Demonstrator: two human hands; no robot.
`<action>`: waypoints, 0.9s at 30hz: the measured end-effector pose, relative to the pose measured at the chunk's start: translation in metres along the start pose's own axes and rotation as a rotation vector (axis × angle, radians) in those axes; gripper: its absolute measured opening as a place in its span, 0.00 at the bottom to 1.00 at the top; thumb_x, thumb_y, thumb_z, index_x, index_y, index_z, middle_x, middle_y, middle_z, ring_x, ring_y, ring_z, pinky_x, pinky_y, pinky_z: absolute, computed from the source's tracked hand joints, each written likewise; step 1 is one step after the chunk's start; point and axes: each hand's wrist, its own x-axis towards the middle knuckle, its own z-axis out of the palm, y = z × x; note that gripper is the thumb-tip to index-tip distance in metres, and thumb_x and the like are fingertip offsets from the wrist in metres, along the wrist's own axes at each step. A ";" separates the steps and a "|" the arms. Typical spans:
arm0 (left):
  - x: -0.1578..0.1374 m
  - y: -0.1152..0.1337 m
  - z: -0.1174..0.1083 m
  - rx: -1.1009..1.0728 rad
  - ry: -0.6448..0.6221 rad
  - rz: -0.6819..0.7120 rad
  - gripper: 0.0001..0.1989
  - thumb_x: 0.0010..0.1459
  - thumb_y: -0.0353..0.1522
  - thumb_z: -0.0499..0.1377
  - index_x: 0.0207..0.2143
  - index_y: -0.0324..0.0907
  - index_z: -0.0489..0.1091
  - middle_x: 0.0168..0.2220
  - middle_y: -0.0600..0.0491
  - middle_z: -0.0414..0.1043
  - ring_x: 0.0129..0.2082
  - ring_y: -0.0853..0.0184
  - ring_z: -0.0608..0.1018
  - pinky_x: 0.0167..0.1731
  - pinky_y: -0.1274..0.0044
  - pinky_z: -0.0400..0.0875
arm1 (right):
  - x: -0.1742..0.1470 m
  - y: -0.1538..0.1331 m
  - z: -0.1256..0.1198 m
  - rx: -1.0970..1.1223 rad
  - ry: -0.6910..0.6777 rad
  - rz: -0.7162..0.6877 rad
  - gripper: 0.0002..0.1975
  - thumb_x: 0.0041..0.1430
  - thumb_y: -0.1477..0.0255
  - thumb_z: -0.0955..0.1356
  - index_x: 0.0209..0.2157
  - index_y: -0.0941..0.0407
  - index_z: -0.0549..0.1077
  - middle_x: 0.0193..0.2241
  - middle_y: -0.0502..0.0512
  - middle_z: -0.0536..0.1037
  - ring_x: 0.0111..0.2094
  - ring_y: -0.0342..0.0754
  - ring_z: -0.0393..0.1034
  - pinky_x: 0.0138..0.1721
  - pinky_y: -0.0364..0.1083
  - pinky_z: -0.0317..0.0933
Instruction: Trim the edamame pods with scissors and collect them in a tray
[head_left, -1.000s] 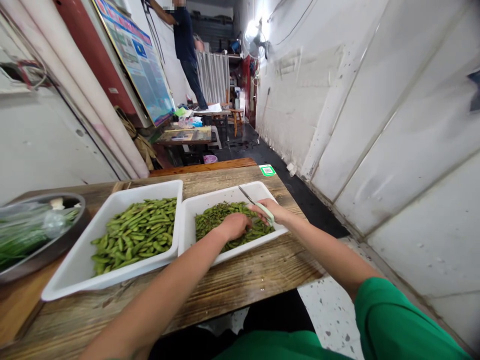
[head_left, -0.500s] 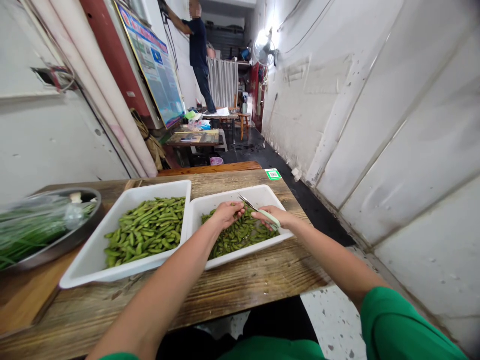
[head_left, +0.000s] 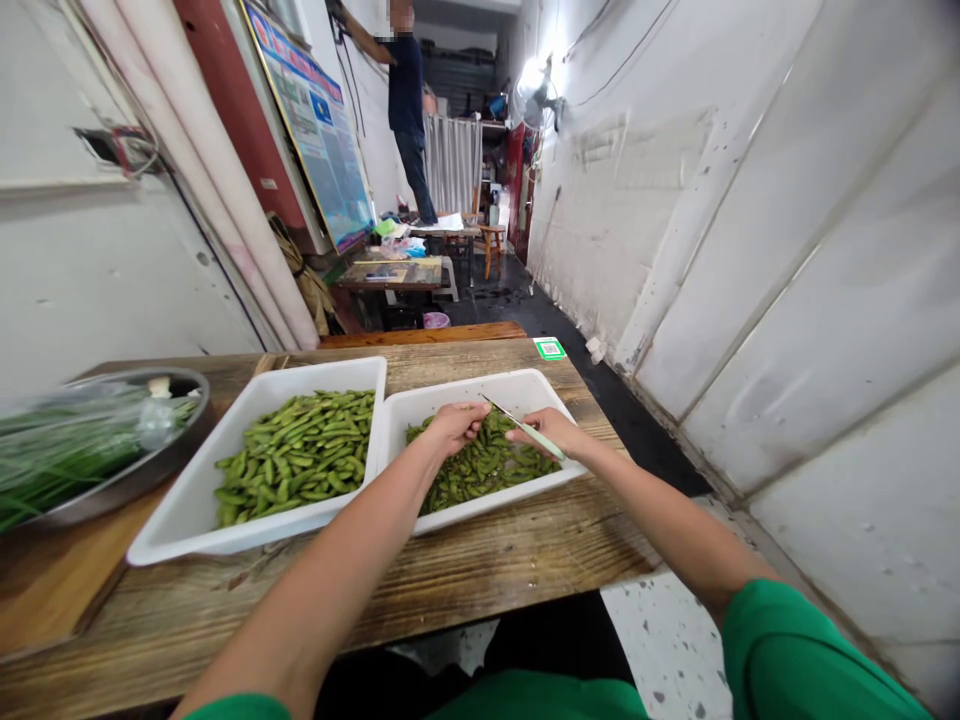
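Observation:
Pale-green-handled scissors (head_left: pixel 541 438) are gripped in my right hand (head_left: pixel 556 430), their blades together and pointing up and left. My left hand (head_left: pixel 457 425) is closed in a pinch just left of the blades, on what looks like an edamame pod, mostly hidden by the fingers. Both hands are over the right white tray (head_left: pixel 480 510), which holds a thin layer of edamame pods (head_left: pixel 476 470). Beside it on the left, a second white tray (head_left: pixel 247 540) carries a larger heap of edamame pods (head_left: pixel 307 450).
A metal basin (head_left: pixel 196 420) with bagged green vegetables stands at the left on a wooden board (head_left: pixel 60 610). The trays rest on a wooden table (head_left: pixel 480 580). Further back, a person (head_left: pixel 407 110) stands raised near the left wall, reaching toward it. A bench (head_left: pixel 427 335) lies beyond the table.
The scissor blades and handles have closed from slightly apart. Both hands stay almost in place over the right tray. The whole view has shifted slightly.

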 end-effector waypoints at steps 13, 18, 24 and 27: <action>-0.004 0.012 0.005 -0.225 0.076 0.084 0.03 0.45 0.20 0.57 0.20 0.30 0.66 0.23 0.45 0.70 0.18 0.79 0.67 0.11 0.89 0.52 | -0.001 -0.008 -0.001 0.416 -0.235 0.122 0.23 0.50 0.52 0.62 0.32 0.59 0.63 0.14 0.45 0.62 0.12 0.37 0.56 0.13 0.38 0.55; -0.002 0.010 0.005 -0.212 0.058 0.104 0.03 0.43 0.20 0.58 0.20 0.31 0.65 0.24 0.44 0.70 0.17 0.78 0.67 0.11 0.88 0.53 | -0.007 -0.012 -0.002 0.374 -0.189 0.089 0.21 0.48 0.53 0.64 0.26 0.59 0.63 0.12 0.44 0.61 0.10 0.36 0.54 0.11 0.37 0.52; -0.004 0.009 0.007 -0.199 0.045 0.110 0.03 0.42 0.21 0.57 0.20 0.32 0.64 0.23 0.45 0.70 0.16 0.79 0.66 0.12 0.88 0.54 | -0.008 -0.014 -0.002 0.387 -0.212 0.094 0.21 0.46 0.53 0.65 0.27 0.59 0.63 0.12 0.44 0.61 0.10 0.37 0.55 0.10 0.37 0.51; -0.004 0.009 0.007 -0.188 0.068 0.120 0.03 0.42 0.21 0.57 0.21 0.32 0.64 0.23 0.45 0.70 0.16 0.79 0.66 0.12 0.88 0.54 | -0.006 -0.013 -0.001 0.415 -0.197 0.115 0.22 0.47 0.53 0.65 0.28 0.59 0.63 0.12 0.44 0.62 0.11 0.37 0.56 0.11 0.37 0.54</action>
